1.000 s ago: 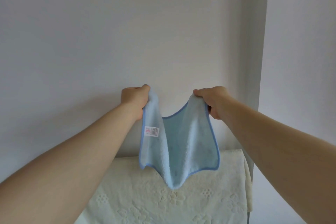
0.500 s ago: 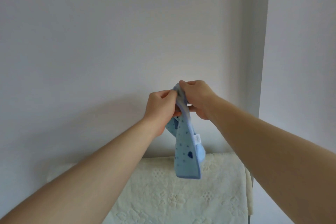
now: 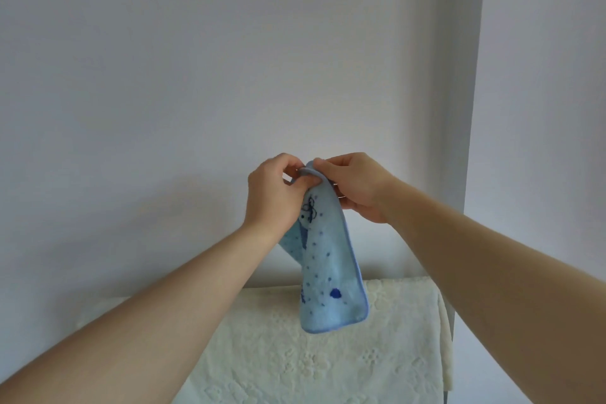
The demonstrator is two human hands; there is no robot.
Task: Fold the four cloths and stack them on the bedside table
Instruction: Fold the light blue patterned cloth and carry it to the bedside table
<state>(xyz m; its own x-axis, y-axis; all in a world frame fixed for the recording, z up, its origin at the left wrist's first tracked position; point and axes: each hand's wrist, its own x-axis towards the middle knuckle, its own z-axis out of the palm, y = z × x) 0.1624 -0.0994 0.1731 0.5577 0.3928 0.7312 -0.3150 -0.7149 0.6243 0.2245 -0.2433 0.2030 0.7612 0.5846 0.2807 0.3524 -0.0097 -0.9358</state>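
Both hands meet at the top: left hand (image 3: 273, 197) and right hand (image 3: 355, 187) pinch the blue dotted cloth (image 3: 328, 266), which hangs folded below them.

- The cloth (image 3: 328, 259) is light blue terry with a darker blue bound edge. It is printed with small blue dots, a cartoon figure just below the fingers (image 3: 303, 181) and a dark blue mark far below them.
- It is doubled over, layers lying together, and hangs in the air as a narrow, slightly curved strip.
- Its top edge is pinched from either side by the left hand (image 3: 273, 197) and the right hand (image 3: 357, 187), whose fingertips sit close together on it.
- The rest hangs free beneath the fingers. A paler inner layer shows below and left of them, beside the left wrist.
- The bottom corners are rounded.
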